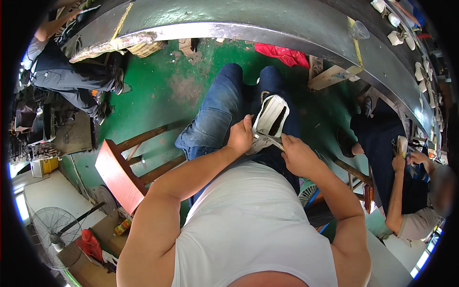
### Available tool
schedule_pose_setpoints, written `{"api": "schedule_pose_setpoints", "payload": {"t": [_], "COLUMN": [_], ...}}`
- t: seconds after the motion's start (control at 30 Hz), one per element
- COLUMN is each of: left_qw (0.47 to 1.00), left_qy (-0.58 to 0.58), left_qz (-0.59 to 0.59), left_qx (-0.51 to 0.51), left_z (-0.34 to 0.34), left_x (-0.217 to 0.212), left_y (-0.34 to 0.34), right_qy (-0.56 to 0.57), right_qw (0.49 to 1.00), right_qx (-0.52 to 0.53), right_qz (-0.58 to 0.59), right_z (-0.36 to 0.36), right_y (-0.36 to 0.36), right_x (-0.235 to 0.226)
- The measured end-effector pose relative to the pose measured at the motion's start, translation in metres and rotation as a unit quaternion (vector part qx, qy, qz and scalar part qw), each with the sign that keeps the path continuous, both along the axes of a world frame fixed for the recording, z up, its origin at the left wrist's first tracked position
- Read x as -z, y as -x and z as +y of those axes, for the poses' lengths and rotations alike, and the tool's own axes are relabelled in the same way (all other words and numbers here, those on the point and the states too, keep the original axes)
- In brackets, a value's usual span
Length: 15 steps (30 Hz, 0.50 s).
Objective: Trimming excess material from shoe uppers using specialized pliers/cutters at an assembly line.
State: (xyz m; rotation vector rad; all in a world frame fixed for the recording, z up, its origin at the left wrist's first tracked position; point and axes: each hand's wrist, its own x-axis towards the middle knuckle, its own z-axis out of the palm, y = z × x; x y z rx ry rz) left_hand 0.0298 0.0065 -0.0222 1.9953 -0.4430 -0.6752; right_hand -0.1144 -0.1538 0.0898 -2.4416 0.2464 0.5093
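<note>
A shoe upper (264, 116) with a pale turned-in edge around a dark middle rests over my lap, its rounded end pointing away from me. My left hand (240, 136) is closed on the near left side of it, thumb along the edge. In my right hand (297, 153) are metal pincers (274, 140), whose head reaches left to the near end of the shoe upper. Greyish material (258, 145) hangs just below the tool. The jaws' exact bite is too small to make out.
A long metal-topped bench (229, 16) curves across the far side, with white shoe pieces (396, 38) along its right. Red cloth (283, 53) lies beneath it. A wooden stool (122, 176) stands left, a fan (56, 237) lower left. Co-workers sit right (382, 158) and stand left (71, 86).
</note>
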Motion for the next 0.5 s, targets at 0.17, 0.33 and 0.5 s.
{"api": "schedule_pose_setpoints", "payload": {"t": [0.17,0.33,0.5], "left_qw": [0.999,0.985,0.952], "left_qy": [0.023,0.059,0.019], "left_qz": [-0.037,-0.128,-0.214], "left_qx": [0.011,0.100,0.217], "left_z": [0.000,0.004,0.000], "left_x": [-0.007,-0.012,-0.032], "left_y": [0.001,-0.003,-0.007], "right_qy": [0.051,0.123,0.121], "right_qw": [0.996,0.988,0.989], "right_qx": [0.041,0.045,0.081], "right_qz": [-0.059,-0.078,-0.040], "right_z": [-0.013,-0.010,-0.027], "right_y": [0.000,-0.009,0.017], "right_x": [0.002,0.010,0.041]}}
